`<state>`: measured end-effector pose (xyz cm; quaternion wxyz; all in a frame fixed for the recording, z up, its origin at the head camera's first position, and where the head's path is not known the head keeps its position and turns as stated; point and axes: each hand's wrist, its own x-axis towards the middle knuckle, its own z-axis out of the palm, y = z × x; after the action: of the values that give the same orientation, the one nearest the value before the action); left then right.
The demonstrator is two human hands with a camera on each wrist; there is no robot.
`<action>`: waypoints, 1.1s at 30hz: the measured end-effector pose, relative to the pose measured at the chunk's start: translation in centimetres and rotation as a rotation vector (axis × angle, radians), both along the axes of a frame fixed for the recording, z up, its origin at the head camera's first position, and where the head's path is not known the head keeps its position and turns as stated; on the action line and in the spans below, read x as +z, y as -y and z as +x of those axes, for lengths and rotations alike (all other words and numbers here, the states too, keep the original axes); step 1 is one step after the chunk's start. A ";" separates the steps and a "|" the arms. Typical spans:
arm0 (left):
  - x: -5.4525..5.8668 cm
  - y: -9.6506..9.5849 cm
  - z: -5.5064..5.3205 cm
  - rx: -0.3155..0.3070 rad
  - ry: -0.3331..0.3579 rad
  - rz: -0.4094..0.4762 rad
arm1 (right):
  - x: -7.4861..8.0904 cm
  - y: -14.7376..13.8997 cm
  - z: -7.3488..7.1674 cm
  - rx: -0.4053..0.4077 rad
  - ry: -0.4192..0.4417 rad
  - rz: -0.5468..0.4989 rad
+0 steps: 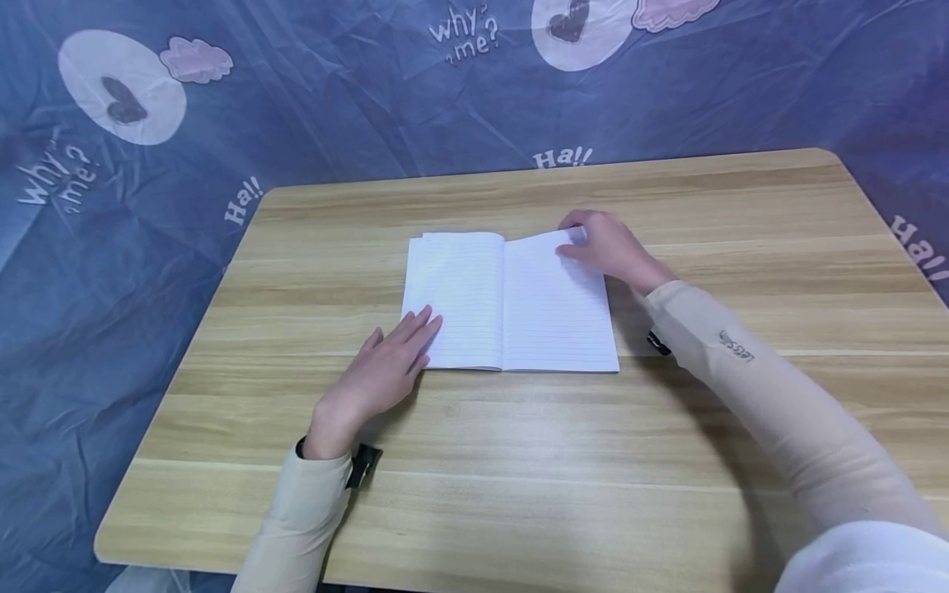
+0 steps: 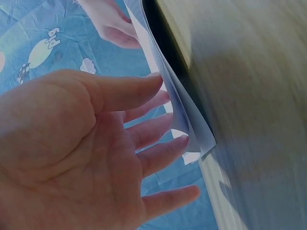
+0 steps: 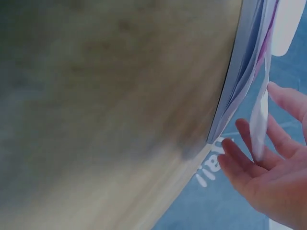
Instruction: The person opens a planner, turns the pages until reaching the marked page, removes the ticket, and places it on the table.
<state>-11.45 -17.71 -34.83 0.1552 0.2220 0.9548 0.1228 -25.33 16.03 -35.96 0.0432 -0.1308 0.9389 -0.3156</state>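
Open notebook (image 1: 460, 305): page (image 1: 552, 288) is pinched at 2 o'clock by right hand (image 1: 610, 249); 8 o'clock edge touched by left hand (image 1: 384, 362), fingers spread.

Open rectangular white paper notebook (image 1: 558, 325) is showing faint horizontal ruling; a magenta streak (image 3: 265, 42) is appearing among its page edges. Pale tan, round-cornered wood-grain worktop (image 1: 519, 469) is displaying brown streaks. Creased blue fabric backdrop (image 1: 334, 99) is bearing white lettering, white ovals, grey hearts, pink clouds. Long beige fabric sleeves (image 1: 786, 420) are showing; the right one is carrying dark lettering.
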 end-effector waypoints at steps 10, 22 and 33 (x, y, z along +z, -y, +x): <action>0.1 -0.1 -0.1 -0.003 0.009 -0.005 | -0.1 -2.1 1.3 -0.180 0.055 -0.246; 0.1 -0.2 -0.1 -0.005 0.004 -0.013 | 0.1 -3.8 4.3 -0.191 0.246 -0.440; 0.1 -0.3 -0.1 -0.001 0.008 -0.010 | 0.3 -3.9 6.3 -0.140 0.321 -0.467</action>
<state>-11.52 -17.44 -34.70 0.1604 0.2212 0.9546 0.1187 -19.07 19.94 -35.61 0.1379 -0.0206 0.8287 -0.5420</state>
